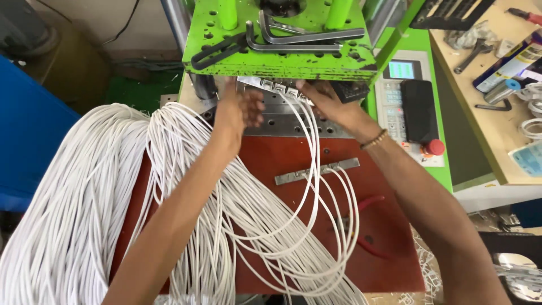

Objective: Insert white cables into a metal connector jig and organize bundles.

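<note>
Both my hands reach under the green upper plate [282, 59] of a moulding machine. My left hand [240, 110] has its fingers curled at the left end of a row of small metal plug ends [276, 87] resting on the steel mould block [271, 121]. At the row's right end, my right hand [327, 101] pinches the plug ends. White cables [307, 186] run from those ends and loop down over the red table plate [265, 158]. Whether my left hand truly grips a cable end is unclear.
A big bundle of white cables [73, 209] lies at left. Hex keys [305, 36] rest on the green plate. A metal strip [316, 171] and red-handled cutters [361, 223] lie on the red plate. Control panel [395, 101], dark phone [419, 110], red button [433, 147], wooden bench [491, 113] at right.
</note>
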